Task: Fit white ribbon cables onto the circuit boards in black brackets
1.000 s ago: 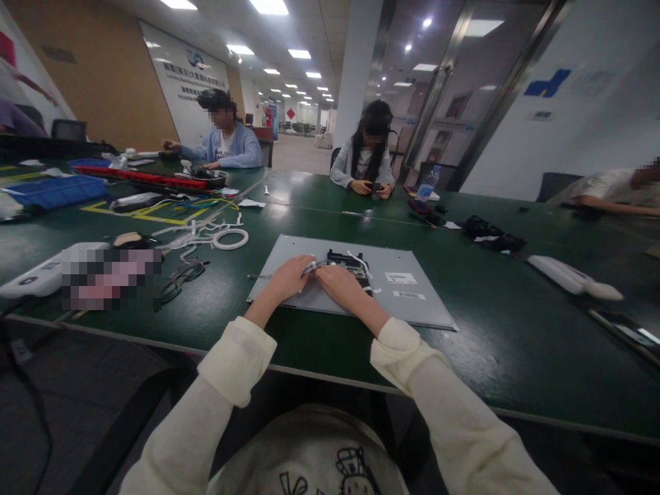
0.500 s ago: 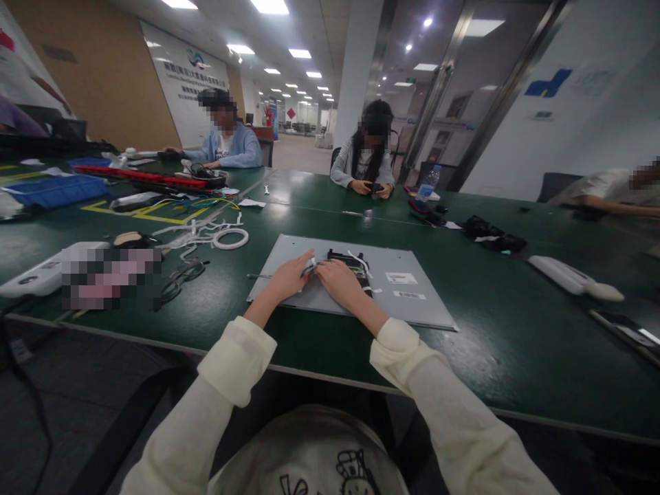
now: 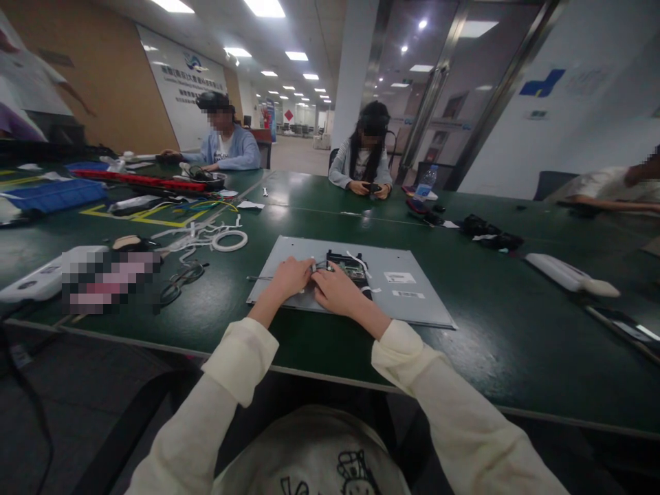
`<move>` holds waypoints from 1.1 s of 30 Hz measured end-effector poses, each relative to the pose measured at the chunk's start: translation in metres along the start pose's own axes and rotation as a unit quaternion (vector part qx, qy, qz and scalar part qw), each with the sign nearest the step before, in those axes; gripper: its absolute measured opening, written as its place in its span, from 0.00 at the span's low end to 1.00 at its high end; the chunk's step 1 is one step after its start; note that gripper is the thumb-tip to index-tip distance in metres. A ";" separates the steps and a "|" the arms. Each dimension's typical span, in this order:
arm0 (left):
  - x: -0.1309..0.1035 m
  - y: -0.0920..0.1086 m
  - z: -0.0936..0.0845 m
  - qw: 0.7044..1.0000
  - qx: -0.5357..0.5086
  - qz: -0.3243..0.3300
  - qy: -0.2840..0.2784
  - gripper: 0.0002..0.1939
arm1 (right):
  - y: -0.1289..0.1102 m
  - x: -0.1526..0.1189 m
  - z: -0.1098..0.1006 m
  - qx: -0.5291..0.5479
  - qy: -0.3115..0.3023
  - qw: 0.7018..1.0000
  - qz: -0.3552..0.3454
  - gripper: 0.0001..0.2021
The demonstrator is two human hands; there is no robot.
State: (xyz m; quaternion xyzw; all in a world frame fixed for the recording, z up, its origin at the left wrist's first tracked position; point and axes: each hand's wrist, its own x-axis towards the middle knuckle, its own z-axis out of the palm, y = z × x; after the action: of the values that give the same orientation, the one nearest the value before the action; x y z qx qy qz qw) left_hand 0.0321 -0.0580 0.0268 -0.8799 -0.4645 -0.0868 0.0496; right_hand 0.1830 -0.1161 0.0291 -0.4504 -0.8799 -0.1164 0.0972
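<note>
A grey flat metal panel [image 3: 278,254] lies on the table in front of me, with two white labels [image 3: 401,278] on its right part. A circuit board [image 3: 355,272] with a black frame sits on the panel's middle, and a curved white strip [image 3: 359,260] lies across it. My left hand [image 3: 291,278] rests over the panel, fingers curled and closed near a small pale piece and thin dark wire. Against its fingertips, my right hand [image 3: 336,289] is closed, thumb and fingers bent together beside the board. What the fingertips pinch is too small to name.
White tape rolls and strips [image 3: 229,240], eyeglasses [image 3: 183,280] and a white power strip [image 3: 38,278] lie on the left. A blue tray [image 3: 56,195] stands farther back. Right are a white device [image 3: 559,273] and a phone [image 3: 626,328]. Several people sit around the table.
My left fingers have curled in from a straighter pose. My right hand has shifted slightly down and left, uncovering more of the circuit board. A person at far left has stretched out an arm.
</note>
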 end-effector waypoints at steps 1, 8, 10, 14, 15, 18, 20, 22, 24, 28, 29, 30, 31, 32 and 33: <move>0.002 0.001 -0.002 1.000 0.010 -0.002 -0.004 0.19 | -0.001 -0.001 -0.001 -0.002 -0.001 1.000 -0.005 0.12; 0.016 0.004 -0.005 0.998 -0.013 -0.020 -0.050 0.20 | -0.010 -0.005 -0.007 -0.044 0.002 0.998 -0.043 0.14; 0.015 0.004 -0.004 0.999 -0.016 -0.028 -0.044 0.21 | -0.012 -0.005 -0.008 -0.045 0.001 0.998 -0.044 0.14; 0.010 0.002 -0.002 0.999 -0.029 -0.031 -0.026 0.22 | -0.014 -0.006 -0.014 -0.028 -0.002 0.998 -0.049 0.13; 0.009 0.001 -0.001 0.999 -0.034 -0.033 -0.024 0.23 | -0.012 -0.007 -0.017 -0.017 0.000 0.999 -0.047 0.12; 0.007 -0.001 0.001 0.997 -0.054 -0.044 -0.022 0.25 | 0.001 -0.018 -0.026 0.040 0.038 0.998 0.010 0.12; 0.008 -0.002 0.002 0.996 -0.069 -0.049 -0.009 0.25 | 0.019 -0.030 -0.030 0.100 0.086 0.986 0.098 0.11; 0.009 -0.001 0.001 0.995 -0.085 -0.044 0.028 0.24 | 0.040 -0.046 -0.032 0.179 0.129 0.958 0.183 0.10; 0.009 0.006 -0.004 0.991 -0.107 -0.021 0.081 0.21 | 0.061 -0.060 -0.031 0.257 0.152 0.923 0.244 0.10; 0.005 0.039 -0.013 0.968 -0.177 0.118 0.132 0.16 | 0.088 -0.077 -0.027 0.335 0.137 0.876 0.318 0.10; 0.003 0.050 -0.015 0.962 -0.185 0.160 0.121 0.15 | 0.090 -0.079 -0.027 0.342 0.128 0.872 0.326 0.10; 0.000 0.062 -0.015 0.958 -0.185 0.193 0.103 0.14 | 0.092 -0.080 -0.026 0.348 0.116 0.869 0.332 0.10; -0.003 0.073 -0.015 0.956 -0.183 0.212 0.085 0.13 | 0.092 -0.080 -0.026 0.353 0.103 0.866 0.338 0.10; -0.005 0.083 -0.014 0.956 -0.183 0.220 0.068 0.13 | 0.091 -0.080 -0.025 0.359 0.086 0.864 0.342 0.10; -0.006 0.092 -0.012 0.957 -0.184 0.214 0.059 0.12 | 0.090 -0.079 -0.024 0.362 0.066 0.864 0.344 0.10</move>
State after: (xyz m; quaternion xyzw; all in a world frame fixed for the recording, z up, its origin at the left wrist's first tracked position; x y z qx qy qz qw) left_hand 0.1032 -0.1170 0.0368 -0.9461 -0.2372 -0.2096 -0.0683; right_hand 0.3035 -0.1328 0.0405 -0.6488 -0.6406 0.2220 0.3456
